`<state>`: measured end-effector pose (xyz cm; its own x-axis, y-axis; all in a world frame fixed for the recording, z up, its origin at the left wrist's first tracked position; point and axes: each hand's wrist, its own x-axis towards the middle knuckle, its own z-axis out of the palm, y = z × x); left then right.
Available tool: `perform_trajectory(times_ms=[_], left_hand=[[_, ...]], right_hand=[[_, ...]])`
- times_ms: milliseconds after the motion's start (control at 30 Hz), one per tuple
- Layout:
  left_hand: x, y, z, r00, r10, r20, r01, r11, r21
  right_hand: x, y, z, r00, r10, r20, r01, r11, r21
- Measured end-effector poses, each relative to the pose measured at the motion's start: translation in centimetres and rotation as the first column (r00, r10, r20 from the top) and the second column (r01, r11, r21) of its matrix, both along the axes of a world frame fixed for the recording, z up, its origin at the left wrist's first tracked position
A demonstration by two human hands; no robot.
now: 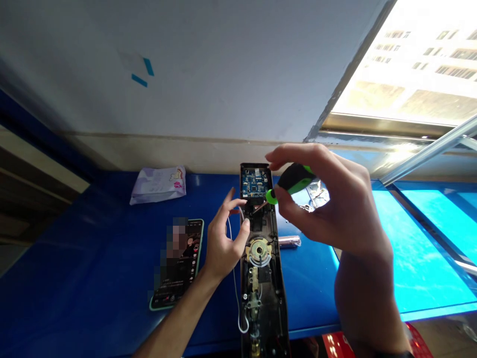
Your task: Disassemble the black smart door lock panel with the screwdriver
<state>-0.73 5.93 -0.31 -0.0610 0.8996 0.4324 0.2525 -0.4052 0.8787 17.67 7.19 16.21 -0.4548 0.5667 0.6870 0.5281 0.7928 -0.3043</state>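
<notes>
A long black housing (274, 298), probably a door lock's inner shell, lies open lengthwise in front of me. A blue circuit board (254, 183) sits at its far end, with a round metal part (260, 251) nearer me. My right hand (335, 199) grips a screwdriver (296, 179) by its black and green handle. The shaft slants down left into the housing, just below the board; its tip is hard to make out. My left hand (227, 238) curls at the housing's left edge, a thin white cable (234, 288) held at its thumb and index finger.
A phone (179, 268) with its screen lit lies left on the blue table (93, 258). Behind it rests a light purple packet (158, 185). Right of the housing are a shiny wrapped item (289, 242) and small metal parts (318, 194). A wall and window border the table.
</notes>
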Motion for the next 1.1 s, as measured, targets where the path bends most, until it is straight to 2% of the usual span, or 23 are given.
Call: perform_trajectory(times_ms=[133, 233, 367, 500, 567, 667, 833, 933, 1000, 1033, 1100], left_hand=[[-0.2, -0.1, 0.7, 0.983, 0.1, -0.151, -0.086, 0.992, 0.097], [-0.1, -0.1, 0.8, 0.967, 0.131, -0.219, -0.096, 0.982, 0.165], [0.0, 0.2, 0.6, 0.965, 0.149, -0.218, -0.086, 0.958, 0.273], [-0.2, 0.3, 0.7, 0.959, 0.174, -0.225, -0.098, 0.945, 0.313], [-0.1, 0.1, 1.2, 0.949, 0.19, -0.25, -0.098, 0.936, 0.339], [0.3, -0.3, 2.7, 0.938, 0.172, -0.3, -0.043, 0.919, 0.392], [2.4, 0.1, 5.4, 0.911, -0.036, -0.41, 0.216, 0.889, 0.403], [4.3, 1.5, 6.6, 0.828, -0.163, -0.537, 0.372, 0.875, 0.309], [5.8, 2.9, 7.5, 0.716, -0.236, -0.657, 0.449, 0.876, 0.175], [6.7, 3.6, 8.0, 0.631, -0.27, -0.728, 0.473, 0.877, 0.084], [8.3, 5.2, 9.0, 0.386, -0.345, -0.856, 0.47, 0.872, -0.14]], right_hand=[[0.4, -0.4, 0.3, 0.995, -0.019, -0.101, 0.017, 1.0, -0.022], [0.5, -0.5, 0.4, 0.978, -0.01, -0.207, -0.004, 0.998, -0.067], [0.3, -0.5, 0.5, 0.958, -0.03, -0.286, 0.02, 0.999, -0.036], [1.0, -0.6, 1.0, 0.951, -0.082, -0.298, 0.086, 0.996, -0.001], [2.0, -0.9, 1.4, 0.959, -0.139, -0.247, 0.138, 0.99, -0.024], [4.0, -1.2, 2.0, 0.979, -0.195, -0.062, 0.186, 0.974, -0.127], [6.9, -0.7, 2.1, 0.97, -0.203, 0.131, 0.222, 0.963, -0.152], [8.2, -0.2, 1.9, 0.959, -0.204, 0.199, 0.249, 0.939, -0.238], [9.0, 0.1, 1.8, 0.954, -0.199, 0.223, 0.262, 0.916, -0.303], [9.4, 0.1, 1.7, 0.953, -0.199, 0.23, 0.268, 0.906, -0.328], [10.2, 0.2, 1.6, 0.949, -0.202, 0.24, 0.28, 0.892, -0.354]])
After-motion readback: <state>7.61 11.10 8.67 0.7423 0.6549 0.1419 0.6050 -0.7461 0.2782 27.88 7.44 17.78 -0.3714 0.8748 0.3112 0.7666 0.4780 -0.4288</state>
